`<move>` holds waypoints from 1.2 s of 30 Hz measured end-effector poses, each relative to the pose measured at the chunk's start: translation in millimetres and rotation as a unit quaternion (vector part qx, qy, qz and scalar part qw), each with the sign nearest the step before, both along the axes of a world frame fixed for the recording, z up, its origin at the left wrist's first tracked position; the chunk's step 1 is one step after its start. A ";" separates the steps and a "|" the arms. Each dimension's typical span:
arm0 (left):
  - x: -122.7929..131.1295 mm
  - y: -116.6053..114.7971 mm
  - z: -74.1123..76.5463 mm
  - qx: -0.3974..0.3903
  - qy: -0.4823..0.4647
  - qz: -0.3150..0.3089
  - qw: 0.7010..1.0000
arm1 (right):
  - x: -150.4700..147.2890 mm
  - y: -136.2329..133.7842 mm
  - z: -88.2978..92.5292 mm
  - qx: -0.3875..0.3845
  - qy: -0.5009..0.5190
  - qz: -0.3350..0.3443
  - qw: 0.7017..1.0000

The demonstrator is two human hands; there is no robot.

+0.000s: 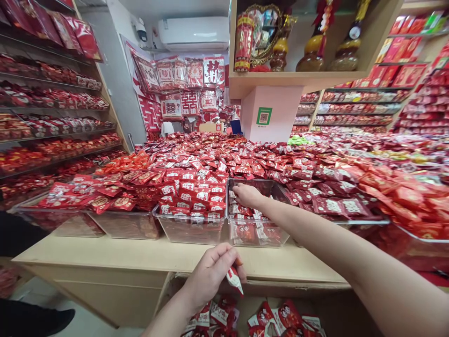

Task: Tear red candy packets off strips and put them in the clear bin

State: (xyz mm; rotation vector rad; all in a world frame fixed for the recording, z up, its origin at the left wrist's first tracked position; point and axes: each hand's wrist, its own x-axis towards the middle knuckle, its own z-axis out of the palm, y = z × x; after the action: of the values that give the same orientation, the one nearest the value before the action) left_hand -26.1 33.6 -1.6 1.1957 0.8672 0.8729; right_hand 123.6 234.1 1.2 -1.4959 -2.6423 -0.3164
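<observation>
My left hand is closed around a small red and white wrapped candy packet, above an open cardboard box. Inside that box lie several loose red and white packets. My right hand reaches into a clear plastic bin on the counter. Its fingers are curled together at the bin's left side, just over the packets in it. What they pinch, if anything, is hidden. The bin is only partly filled, lower than its neighbours.
On the left stands a clear bin heaped with red packets; dark red packets are piled to the right. The wooden counter's edge runs in front. A shelf box overhangs the display. A person's dark shoe shows at lower left.
</observation>
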 end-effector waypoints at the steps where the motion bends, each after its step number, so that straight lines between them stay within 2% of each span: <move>1: 0.1 0.0 -0.5 0.000 0.000 0.001 1.000 | 0.3 0.3 -0.1 -0.002 0.007 -0.002 1.000; 7: -0.6 -0.1 -2.1 -0.010 -0.002 0.010 1.000 | 4.1 1.0 -2.2 -0.008 0.036 -0.018 0.999; 10: -2.3 0.3 0.1 0.001 -0.037 0.013 0.999 | 5.5 2.0 -2.0 -0.012 0.042 -0.022 0.999; 13: -4.0 0.4 1.3 0.005 -0.119 0.001 0.993 | 6.6 1.7 7.9 -0.002 0.083 -0.019 0.996; 15: -4.1 -0.1 0.6 -0.001 -0.154 0.009 0.988 | 8.1 -5.5 22.0 0.019 0.153 -0.005 0.988; 18: -2.4 -0.7 -1.6 -0.010 -0.162 0.068 0.984 | 12.1 -39.0 47.5 0.021 0.302 0.029 0.953; 21: 0.2 0.5 -2.6 -0.033 -0.177 0.123 0.976 | 15.5 -98.0 60.1 -0.082 0.430 0.080 0.895; 23: 1.9 2.1 -1.9 -0.041 -0.195 0.149 0.968 | 14.6 -138.3 53.7 -0.188 0.466 0.125 0.855; 26: 4.3 3.3 -0.3 -0.034 -0.188 0.183 0.964 | 8.1 -176.9 27.2 -0.234 0.491 0.137 0.828; 29: 6.3 1.0 0.1 -0.016 -0.123 0.201 0.972 | 2.5 -184.4 0.8 -0.273 0.553 0.102 0.781; 32: 7.1 -3.3 -0.7 0.026 -0.054 0.186 0.981 | 5.8 -179.3 -10.1 -0.317 0.589 0.103 0.736; 34: 7.1 -5.1 -1.2 0.054 -0.017 0.162 0.985 | 12.0 -178.3 -10.1 -0.313 0.590 0.113 0.735; 36: 7.4 -5.0 -1.7 0.076 0.008 0.156 0.985 | 18.0 -181.1 -7.9 -0.259 0.572 0.115 0.769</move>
State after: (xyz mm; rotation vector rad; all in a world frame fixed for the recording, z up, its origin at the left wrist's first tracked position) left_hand -18.8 28.6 -3.3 1.2180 1.0319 1.2020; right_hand 141.6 53.0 -6.7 -0.8747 -1.8175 1.0801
